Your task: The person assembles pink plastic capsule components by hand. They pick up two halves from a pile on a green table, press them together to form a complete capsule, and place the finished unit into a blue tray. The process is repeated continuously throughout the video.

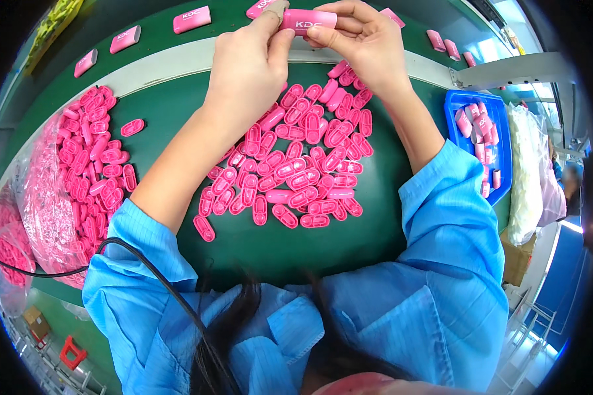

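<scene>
Near the far worktop edge (178, 62), left hand (247, 62) and right hand (374, 56) finger-pinch a pink casing (306, 20) uneven pressure could dislodge.

Left hand (250, 62) and right hand (379, 56) both grip printed pink case (308, 21) near white rail (158, 71), loose pink oval pieces (290, 170) heaped below on green desk (382, 227), more by clear bag (45, 197) at left, blue tray (503, 155) of pink cases (483, 126) at right.
</scene>
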A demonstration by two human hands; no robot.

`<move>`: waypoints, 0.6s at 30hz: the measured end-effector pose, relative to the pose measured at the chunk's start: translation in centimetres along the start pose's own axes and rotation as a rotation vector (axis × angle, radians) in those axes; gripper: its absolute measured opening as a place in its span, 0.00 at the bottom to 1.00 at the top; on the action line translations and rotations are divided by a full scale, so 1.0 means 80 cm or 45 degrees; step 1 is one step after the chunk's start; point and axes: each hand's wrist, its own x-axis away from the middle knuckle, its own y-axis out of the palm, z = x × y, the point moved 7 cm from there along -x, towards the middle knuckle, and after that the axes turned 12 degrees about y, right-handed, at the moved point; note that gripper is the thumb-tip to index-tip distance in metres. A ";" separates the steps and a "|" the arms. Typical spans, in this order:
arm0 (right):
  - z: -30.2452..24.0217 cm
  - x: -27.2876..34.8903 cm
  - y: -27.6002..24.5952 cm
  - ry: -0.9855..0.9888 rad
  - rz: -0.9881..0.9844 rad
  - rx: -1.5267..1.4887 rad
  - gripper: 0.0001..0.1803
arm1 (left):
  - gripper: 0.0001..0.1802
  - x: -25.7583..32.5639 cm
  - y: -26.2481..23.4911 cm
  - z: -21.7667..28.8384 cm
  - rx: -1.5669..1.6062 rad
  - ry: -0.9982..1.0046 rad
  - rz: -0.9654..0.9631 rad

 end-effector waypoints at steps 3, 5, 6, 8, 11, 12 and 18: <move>-0.008 -0.003 0.000 -0.049 0.078 0.167 0.11 | 0.18 0.000 -0.001 0.003 -0.219 0.270 0.099; -0.002 -0.021 -0.003 0.055 0.081 0.300 0.11 | 0.19 0.000 -0.005 0.005 -0.363 0.603 0.218; 0.004 -0.035 -0.005 0.109 0.081 0.361 0.11 | 0.18 -0.004 -0.013 0.009 -0.372 0.699 0.237; 0.016 -0.062 -0.018 0.145 0.025 0.339 0.11 | 0.20 -0.010 -0.024 0.025 -0.343 0.777 0.076; 0.024 -0.091 -0.040 0.238 0.116 0.604 0.15 | 0.25 0.005 -0.013 0.014 -0.039 0.701 -0.483; 0.023 -0.100 -0.047 0.215 0.179 0.681 0.16 | 0.25 0.016 -0.010 0.010 -0.030 0.703 -0.575; -0.012 -0.085 -0.094 -0.340 0.463 1.576 0.14 | 0.19 0.027 -0.003 0.013 -0.113 0.683 -0.588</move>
